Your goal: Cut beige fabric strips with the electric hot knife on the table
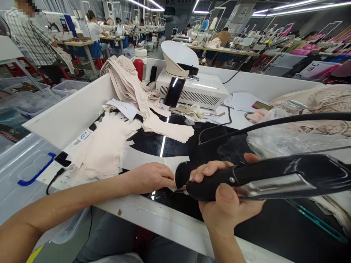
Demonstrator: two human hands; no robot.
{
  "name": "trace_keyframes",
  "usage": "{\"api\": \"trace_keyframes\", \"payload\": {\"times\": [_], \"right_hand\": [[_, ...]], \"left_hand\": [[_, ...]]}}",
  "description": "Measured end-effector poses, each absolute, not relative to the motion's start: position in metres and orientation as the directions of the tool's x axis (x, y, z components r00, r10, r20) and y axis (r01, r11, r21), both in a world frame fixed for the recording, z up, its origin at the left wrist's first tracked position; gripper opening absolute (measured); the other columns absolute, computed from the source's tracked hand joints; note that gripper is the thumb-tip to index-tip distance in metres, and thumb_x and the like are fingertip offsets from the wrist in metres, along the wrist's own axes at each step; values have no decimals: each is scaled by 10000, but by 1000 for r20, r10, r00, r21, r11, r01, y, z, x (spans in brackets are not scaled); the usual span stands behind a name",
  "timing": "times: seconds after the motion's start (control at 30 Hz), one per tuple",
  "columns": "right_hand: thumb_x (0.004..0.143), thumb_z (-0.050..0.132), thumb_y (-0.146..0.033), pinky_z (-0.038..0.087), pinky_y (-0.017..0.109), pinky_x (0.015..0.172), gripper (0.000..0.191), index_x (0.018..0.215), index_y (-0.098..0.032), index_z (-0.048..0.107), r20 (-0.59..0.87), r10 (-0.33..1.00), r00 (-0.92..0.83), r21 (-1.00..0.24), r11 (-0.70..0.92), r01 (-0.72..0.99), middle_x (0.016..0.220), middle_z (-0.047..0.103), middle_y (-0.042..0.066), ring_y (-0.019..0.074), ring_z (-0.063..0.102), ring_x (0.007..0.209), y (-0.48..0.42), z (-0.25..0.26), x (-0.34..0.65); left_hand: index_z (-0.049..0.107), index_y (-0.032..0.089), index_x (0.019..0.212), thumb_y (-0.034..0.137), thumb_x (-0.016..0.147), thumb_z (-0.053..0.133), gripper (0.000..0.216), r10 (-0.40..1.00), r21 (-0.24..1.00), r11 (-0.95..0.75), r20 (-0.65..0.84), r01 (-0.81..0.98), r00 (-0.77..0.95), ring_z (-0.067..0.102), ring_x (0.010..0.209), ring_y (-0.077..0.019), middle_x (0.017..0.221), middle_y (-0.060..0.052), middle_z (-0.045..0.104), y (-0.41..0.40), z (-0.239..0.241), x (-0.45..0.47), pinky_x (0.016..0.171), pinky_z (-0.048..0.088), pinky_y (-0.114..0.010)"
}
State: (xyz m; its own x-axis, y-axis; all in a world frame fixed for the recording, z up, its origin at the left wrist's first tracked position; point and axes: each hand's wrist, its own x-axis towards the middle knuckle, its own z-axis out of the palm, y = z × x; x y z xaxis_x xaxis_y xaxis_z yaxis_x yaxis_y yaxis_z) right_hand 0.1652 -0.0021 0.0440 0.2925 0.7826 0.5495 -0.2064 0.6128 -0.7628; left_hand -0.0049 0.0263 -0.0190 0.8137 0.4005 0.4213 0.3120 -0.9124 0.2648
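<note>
My right hand [225, 197] is wrapped round a black hand-held tool [263, 177] with a metal plate on its side and a black cable [274, 122] running off to the right; its rounded nose points left, down at the glossy black work surface [178, 146]. My left hand [149, 178] lies palm down on the near end of a pale fabric piece [153, 159], fingers together, fingertips right by the tool's nose. A heap of cream cut fabric pieces [104, 146] lies to the left of that piece.
A white machine [192, 87] with a dome top and a leaning phone [174, 92] stands at the back. Folded beige garments [123, 78] pile at back left. A clear plastic bag [287, 140] and lace garments lie right. People work at sewing tables beyond.
</note>
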Motion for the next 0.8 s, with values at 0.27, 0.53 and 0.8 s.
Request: {"api": "trace_keyframes", "payload": {"times": [0.27,0.53,0.8], "right_hand": [[765,789,-327,477,321,456,518,1220,-303,543,540,783,309,-771,608,-192,744,636,-52,157,527,505,-3,45,165],[760,790,-333,478,303,448,523,1215,-298,536,543,777,319,-768,613,-185,736,629,-54,148,522,499,-2,45,163],[759,797,-318,489,308,459,515,1213,-296,556,541,781,312,-760,613,-216,740,649,-51,150,537,508,-2,46,163]], "left_hand": [[718,169,1075,71,1038,438,299,408,266,-908,373,325,833,670,1024,-178,1063,-63,731,24,-18,-10,899,540,-268],[711,156,1080,65,1037,426,302,400,268,-911,386,314,831,663,1046,-182,1064,-62,726,24,-20,-10,932,539,-268],[710,172,1093,71,1035,440,294,410,248,-909,397,334,821,663,1056,-176,1058,-62,728,23,-23,-10,942,541,-260]]}}
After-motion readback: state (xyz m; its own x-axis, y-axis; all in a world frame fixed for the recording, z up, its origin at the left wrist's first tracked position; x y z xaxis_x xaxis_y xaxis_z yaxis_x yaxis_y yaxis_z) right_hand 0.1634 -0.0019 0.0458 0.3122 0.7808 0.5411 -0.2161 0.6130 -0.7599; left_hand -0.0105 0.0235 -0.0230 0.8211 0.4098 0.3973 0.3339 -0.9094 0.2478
